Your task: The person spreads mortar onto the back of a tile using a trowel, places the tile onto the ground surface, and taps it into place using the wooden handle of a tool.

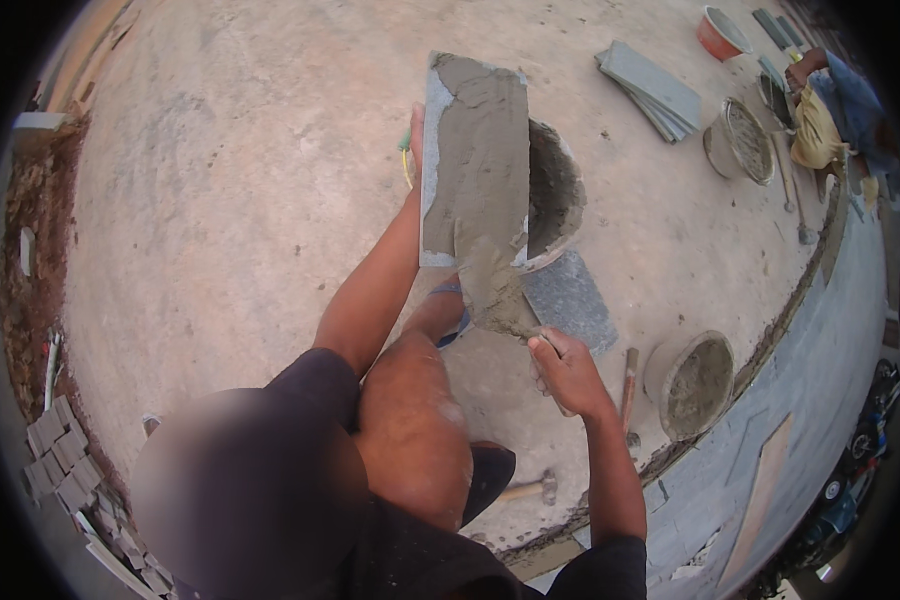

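Observation:
My left hand (416,140) grips a grey stone tile (475,140) by its left edge, its face spread with wet grey mortar; most of those fingers are behind the tile. A green and yellow thing, too small to name, shows beside that hand. My right hand (565,370) is closed on a trowel's handle, and its mortar-covered blade (495,290) lies against the tile's lower part. A mortar-crusted bucket (560,190) is partly hidden behind the tile. Below it a bare grey tile (575,300) lies on the concrete floor (210,220).
Mortar bowls (695,385) (740,145), a red bowl (722,42), stacked tiles (650,90) and long-handled tools (630,390) line the right side, near a ledge (760,440). A hammer (530,490) lies by my leg. Another person (850,110) is at upper right. Pavers (60,450) lie at left.

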`<state>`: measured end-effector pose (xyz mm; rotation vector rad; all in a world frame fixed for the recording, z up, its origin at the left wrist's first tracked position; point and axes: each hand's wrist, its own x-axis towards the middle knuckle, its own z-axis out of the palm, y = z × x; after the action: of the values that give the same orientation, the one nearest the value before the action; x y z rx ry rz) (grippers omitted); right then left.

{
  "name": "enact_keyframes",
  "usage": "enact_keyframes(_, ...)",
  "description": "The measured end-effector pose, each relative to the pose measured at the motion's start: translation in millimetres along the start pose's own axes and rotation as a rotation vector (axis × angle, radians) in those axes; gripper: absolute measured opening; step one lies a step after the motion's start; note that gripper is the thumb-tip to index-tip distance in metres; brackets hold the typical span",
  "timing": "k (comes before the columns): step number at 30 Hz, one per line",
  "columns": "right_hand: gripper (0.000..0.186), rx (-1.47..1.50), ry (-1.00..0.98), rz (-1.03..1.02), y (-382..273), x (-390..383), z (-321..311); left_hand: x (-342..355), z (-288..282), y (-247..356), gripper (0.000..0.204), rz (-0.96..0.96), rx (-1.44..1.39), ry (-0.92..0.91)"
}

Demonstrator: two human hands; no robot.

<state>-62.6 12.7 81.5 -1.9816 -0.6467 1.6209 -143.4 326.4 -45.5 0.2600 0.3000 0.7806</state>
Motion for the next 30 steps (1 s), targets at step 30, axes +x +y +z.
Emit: enact_keyframes(30, 0.043, 0.146, 0.028, -0.136, -101.7, 60.8, -9.8, -3.7, -11.3, -14.7, 0.080, 0.043, -0.056, 0.033)
